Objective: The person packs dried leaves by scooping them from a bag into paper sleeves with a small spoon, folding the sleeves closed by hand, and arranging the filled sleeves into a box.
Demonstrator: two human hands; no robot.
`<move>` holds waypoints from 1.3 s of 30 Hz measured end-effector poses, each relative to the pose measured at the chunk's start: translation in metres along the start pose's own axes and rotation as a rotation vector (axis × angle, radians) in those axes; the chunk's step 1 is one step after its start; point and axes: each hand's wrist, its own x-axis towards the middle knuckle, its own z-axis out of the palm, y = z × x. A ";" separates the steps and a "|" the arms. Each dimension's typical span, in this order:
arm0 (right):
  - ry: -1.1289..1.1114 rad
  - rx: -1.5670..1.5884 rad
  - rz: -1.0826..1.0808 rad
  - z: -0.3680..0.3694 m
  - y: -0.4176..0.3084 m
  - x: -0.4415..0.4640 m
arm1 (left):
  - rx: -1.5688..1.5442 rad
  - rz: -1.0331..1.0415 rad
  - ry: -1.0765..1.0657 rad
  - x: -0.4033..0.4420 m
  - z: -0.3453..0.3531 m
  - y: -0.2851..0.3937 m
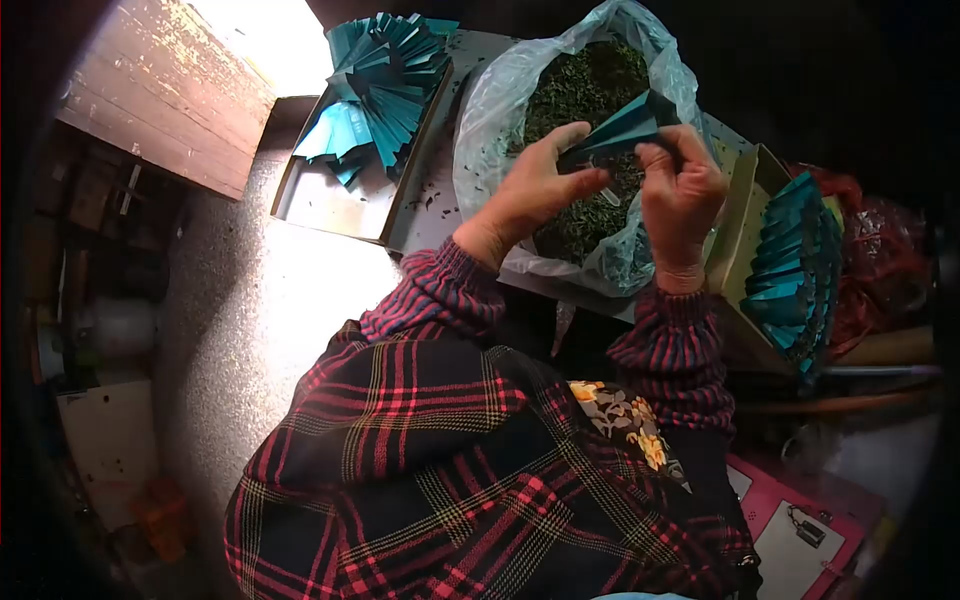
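Observation:
Over a clear plastic bag (485, 130) filled with dark green dried leaves (570, 95), both hands hold one folded teal packet (625, 125). My left hand (545, 180) has its thumb and fingers around the packet's left end. My right hand (683, 185) is curled, its thumb and forefinger pinching the packet's right side. A small clear piece (609, 197) shows just below, between the hands. Whether it is a scoop cannot be told.
An open box (335, 205) with fanned teal packets (385, 85) stands at the upper left. Another box (735, 210) with teal packets (790, 260) is at the right, beside a red plastic bag (885, 255). A wooden board (165, 95) is far left; a pink tray (840, 500) lies lower right.

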 end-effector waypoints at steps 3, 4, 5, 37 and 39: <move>0.047 0.053 -0.038 -0.002 -0.005 0.001 | -0.002 0.128 0.113 -0.003 0.000 -0.002; 0.045 0.025 -0.062 -0.003 -0.005 0.002 | -0.001 0.136 0.111 -0.004 0.001 -0.001; 0.041 -0.002 -0.086 -0.003 -0.005 0.002 | 0.014 0.118 0.066 -0.005 0.000 -0.001; -0.223 0.432 0.170 -0.030 0.005 -0.005 | -0.185 -0.082 -0.490 -0.012 0.016 0.001; -0.236 0.399 0.132 -0.035 0.011 -0.003 | -0.168 -0.077 -0.509 -0.011 0.019 0.000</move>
